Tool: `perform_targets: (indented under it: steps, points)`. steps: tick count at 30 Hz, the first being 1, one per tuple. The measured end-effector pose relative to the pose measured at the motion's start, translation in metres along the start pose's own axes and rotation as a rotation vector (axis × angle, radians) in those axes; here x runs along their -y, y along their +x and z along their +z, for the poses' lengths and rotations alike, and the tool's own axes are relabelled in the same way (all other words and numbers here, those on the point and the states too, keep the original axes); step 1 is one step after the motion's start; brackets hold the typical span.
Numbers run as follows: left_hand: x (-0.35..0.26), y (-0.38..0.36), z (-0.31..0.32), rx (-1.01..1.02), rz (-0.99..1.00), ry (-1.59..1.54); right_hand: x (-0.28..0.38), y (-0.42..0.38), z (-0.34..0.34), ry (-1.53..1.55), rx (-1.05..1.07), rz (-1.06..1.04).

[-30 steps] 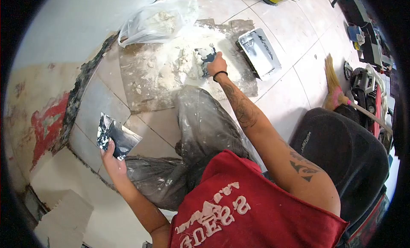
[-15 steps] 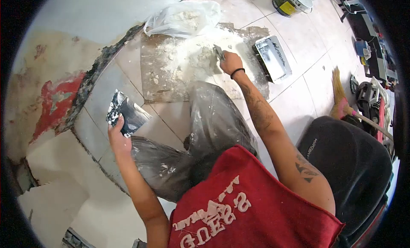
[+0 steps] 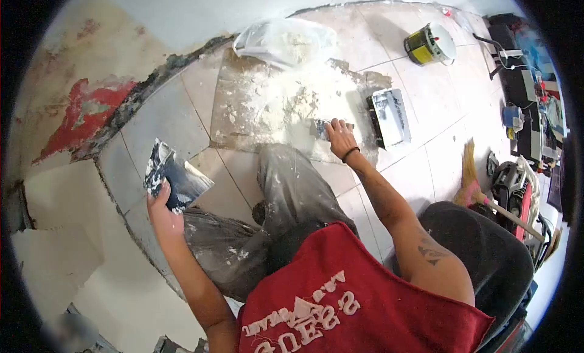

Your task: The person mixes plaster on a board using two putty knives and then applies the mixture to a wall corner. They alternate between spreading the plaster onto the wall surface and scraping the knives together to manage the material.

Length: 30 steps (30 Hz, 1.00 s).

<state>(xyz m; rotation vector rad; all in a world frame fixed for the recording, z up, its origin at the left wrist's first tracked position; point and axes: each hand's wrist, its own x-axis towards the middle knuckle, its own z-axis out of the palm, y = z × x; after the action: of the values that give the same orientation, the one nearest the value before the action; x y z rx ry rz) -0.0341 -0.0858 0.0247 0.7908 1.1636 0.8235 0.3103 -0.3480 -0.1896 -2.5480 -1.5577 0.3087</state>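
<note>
We see a clear plastic bag (image 3: 286, 41) lying on the tiled floor (image 3: 426, 110) against the wall, with white powder inside it, and just below it a loose heap of white plaster powder (image 3: 286, 100) spread over a flat board. To the right of the heap sits a rectangular metal tray (image 3: 390, 117), smeared grey and white inside, and further back a round yellow-and-black can (image 3: 430, 44) with a pale lid; what it contains we cannot tell. Our right hand (image 3: 338, 138) reaches forward with the arm nearly straight, a black band at the wrist, and its fingers are closed around a small metal putty knife (image 3: 320, 128) whose blade touches the near edge of the heap. Our left hand (image 3: 159, 208) is raised at the left, arm bent, gripping from below a wide flat steel plastering blade (image 3: 174, 181), held tilted above the floor; its face is dark with white plaster smears along the edges. Grey, plaster-spattered trousers (image 3: 286, 189) lie between the two arms.
</note>
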Motion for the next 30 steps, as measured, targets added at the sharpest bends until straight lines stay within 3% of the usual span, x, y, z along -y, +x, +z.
perform_targets:
  steps: [4,5,13,18,19,21,22,25,30]
  points:
    - [0.004,-0.033,-0.015,-0.061,-0.031,0.021,0.007,-0.051,0.045,-0.090,-0.047,-0.161]
    - [-0.003,-0.039,-0.006,-0.049,-0.004,-0.004,0.006,-0.057,0.054,-0.055,0.051,-0.150]
    - [-0.007,-0.039,-0.009,-0.071,0.039,0.099,0.017,0.005,0.056,0.010,-0.088,-0.124]
    - [-0.037,-0.066,-0.010,-0.098,0.026,0.485,0.005,0.046,0.012,0.051,0.152,-0.021]
    - [-0.048,-0.081,-0.011,0.010,0.212,0.699,-0.004,0.055,0.003,0.117,0.088,-0.023]
    - [-0.066,-0.107,-0.011,0.199,0.645,1.059,-0.024,0.078,-0.020,0.098,0.299,-0.013]
    - [-0.074,-0.118,-0.009,0.289,0.894,1.196,-0.034,0.083,-0.015,0.124,0.307,-0.031]
    - [-0.079,-0.137,0.009,-0.004,0.358,0.682,-0.040,0.093,-0.012,0.137,0.305,-0.081]
    - [-0.076,-0.133,-0.007,0.143,0.595,1.133,-0.010,0.077,0.005,0.048,0.229,-0.185]
